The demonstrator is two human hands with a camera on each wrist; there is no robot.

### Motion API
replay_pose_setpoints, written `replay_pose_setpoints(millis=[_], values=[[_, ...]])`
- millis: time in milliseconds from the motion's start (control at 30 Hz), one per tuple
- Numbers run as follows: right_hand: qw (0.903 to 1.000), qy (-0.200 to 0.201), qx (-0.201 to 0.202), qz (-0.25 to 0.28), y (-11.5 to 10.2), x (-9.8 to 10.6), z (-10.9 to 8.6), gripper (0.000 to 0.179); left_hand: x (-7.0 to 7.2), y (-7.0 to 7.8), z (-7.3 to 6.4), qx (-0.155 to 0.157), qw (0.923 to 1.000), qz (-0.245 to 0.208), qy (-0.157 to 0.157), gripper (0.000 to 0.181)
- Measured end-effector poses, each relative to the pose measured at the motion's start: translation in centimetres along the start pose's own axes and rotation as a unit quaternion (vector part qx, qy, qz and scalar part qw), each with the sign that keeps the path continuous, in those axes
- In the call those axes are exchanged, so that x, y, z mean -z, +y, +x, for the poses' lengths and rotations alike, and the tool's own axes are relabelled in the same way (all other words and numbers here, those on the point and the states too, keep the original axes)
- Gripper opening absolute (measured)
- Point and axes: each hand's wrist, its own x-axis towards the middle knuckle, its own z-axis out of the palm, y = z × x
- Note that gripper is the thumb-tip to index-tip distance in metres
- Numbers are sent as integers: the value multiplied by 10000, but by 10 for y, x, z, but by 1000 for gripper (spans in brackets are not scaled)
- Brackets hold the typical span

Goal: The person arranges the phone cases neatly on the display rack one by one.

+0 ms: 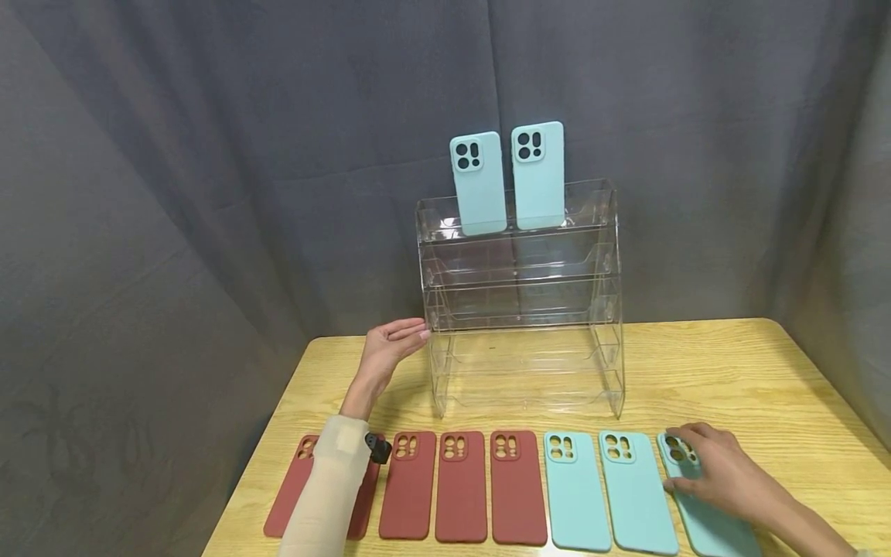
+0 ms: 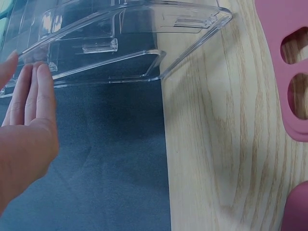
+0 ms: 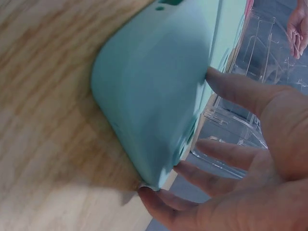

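Note:
A clear acrylic tiered rack (image 1: 525, 317) stands on the table. Two mint phone cases, a left one (image 1: 480, 189) and a right one (image 1: 540, 182), stand upright in its top tier. Against the rack's left side rest the fingertips of my left hand (image 1: 390, 352), fingers straight. My right hand (image 1: 724, 468) is over the rightmost mint phone case (image 1: 717, 526), which lies at the end of the front row. In the right wrist view, the thumb is at one long edge of that case (image 3: 149, 91) and the other fingertips are around its camera-end corner.
Two more mint cases (image 1: 578, 495) (image 1: 639, 495) lie left of my right hand. Several dark red cases (image 1: 462, 495) continue the row leftward, some partly covered by my left sleeve (image 1: 323, 487). A grey curtain (image 1: 348, 155) hangs behind the wooden table (image 1: 703, 371).

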Motion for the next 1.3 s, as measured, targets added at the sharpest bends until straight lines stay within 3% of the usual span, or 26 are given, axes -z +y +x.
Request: replay_pose_setpoints(millis=[500,933,1300], values=[[9963,-842,100,-125,0,9,9,85,2,-2,-1,19,9998,191,-18,45],[9979,-491,233,-339,-3,8,13,71,2,-1,-1,44,9999,118,-10,44],[9983,-474,214,-263,-5,7,11,64,2,-1,1,38,10000,62,-30,41]])
